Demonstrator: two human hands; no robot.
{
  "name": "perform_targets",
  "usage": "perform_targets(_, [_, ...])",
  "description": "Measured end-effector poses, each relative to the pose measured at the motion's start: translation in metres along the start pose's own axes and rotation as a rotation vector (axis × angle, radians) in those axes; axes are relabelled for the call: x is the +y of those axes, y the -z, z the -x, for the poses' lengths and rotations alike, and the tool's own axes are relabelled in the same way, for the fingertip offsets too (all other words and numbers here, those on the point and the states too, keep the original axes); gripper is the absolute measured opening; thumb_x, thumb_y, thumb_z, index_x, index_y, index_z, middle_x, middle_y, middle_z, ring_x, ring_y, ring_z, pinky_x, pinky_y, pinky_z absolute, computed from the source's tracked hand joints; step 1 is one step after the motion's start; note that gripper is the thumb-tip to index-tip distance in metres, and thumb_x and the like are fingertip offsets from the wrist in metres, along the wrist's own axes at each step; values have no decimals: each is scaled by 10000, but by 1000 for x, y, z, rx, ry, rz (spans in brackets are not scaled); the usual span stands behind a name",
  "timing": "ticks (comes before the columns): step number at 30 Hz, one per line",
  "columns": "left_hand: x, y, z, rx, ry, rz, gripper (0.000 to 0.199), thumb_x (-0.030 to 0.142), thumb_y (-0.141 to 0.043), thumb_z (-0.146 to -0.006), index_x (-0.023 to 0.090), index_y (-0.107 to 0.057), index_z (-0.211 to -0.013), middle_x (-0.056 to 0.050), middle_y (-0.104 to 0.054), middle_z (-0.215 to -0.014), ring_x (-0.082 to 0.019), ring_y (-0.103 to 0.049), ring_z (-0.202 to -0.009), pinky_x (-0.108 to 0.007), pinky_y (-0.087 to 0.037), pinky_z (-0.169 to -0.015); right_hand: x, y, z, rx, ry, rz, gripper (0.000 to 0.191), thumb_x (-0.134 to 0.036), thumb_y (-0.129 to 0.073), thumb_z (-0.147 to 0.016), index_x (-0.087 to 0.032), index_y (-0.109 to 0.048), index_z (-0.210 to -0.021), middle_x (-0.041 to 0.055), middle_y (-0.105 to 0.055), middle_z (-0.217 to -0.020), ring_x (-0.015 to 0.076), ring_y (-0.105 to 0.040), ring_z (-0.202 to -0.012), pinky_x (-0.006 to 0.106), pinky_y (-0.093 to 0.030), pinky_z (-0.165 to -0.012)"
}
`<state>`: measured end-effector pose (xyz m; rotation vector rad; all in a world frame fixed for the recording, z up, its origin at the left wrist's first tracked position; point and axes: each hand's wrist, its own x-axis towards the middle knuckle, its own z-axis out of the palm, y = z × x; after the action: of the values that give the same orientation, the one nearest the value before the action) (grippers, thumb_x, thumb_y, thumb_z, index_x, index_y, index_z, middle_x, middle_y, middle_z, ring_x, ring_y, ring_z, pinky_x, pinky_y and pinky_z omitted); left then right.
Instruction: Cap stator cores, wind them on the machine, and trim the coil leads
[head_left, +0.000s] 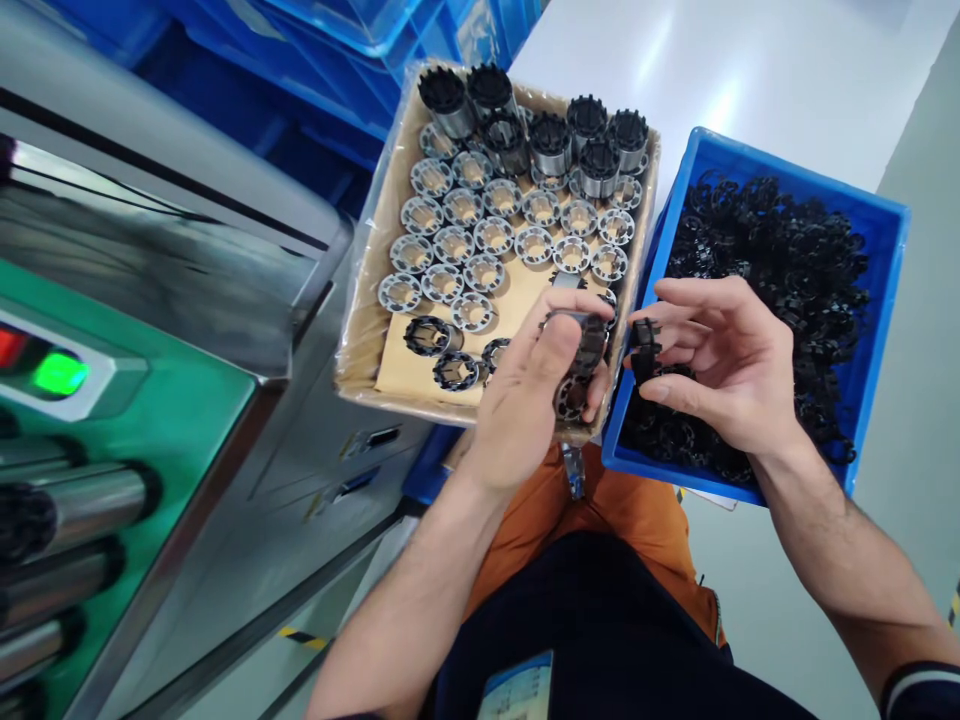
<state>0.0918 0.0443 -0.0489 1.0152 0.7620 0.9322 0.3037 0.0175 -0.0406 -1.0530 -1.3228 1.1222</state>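
Observation:
My left hand (529,390) is closed around a slotted metal cylinder (590,342), its thumb across the side; the hand hides part of it. Between thumb and fingers, my right hand (731,365) pinches a black plastic toothed ring (643,350), held upright a short way right of the cylinder and apart from it. Below both hands is a plastic-lined cardboard box (358,290) with rows of bare slotted metal cylinders (493,236). Several cylinders with black end rings (550,138) stand at its far end, and more ringed ones (455,371) are near me.
A blue bin (885,300) full of black plastic rings (780,230) stands right of the box. More blue crates (337,50) are behind. At left, a green machine panel (180,400) has a lit green button (61,373) and metal cylinders lying along it. The white tabletop (675,60) stretches behind.

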Motion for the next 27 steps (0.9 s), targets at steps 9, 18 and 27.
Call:
perform_targets(9, [-2,-7,7,-57,37,-39,512,813,-498,-1200,327,-615,-1314,19,-633,-748,-177,-587,-554,-313,-457,-488,-2,-1,1,-8,69,160,483,-396,-1103,-873,-350,-946,-1327,55,-916,-1226,225,-848,-1015,379,-788,-877])
perform_targets(18, [-2,-2,9,-95,16,-74,409,670,-520,-1243,343,-702,-1408,-24,-720,-1005,-136,-608,-626,-289,-498,-511,-1,-2,0,-11,109,159,459,-412,-1117,-850,-392,-964,-1282,42,-901,-1187,219,-830,-940,395,-775,-829])
perform_targets(27, [5,7,15,-130,-68,-255,439,641,-651,-1175,308,-707,-1454,-36,-701,-984,-208,-678,-779,-360,-638,-703,2,-2,1,-34,157,174,486,-449,-1144,-815,-405,-961,-1263,16,-895,-1048,242,-812,-925,457,-710,-868])
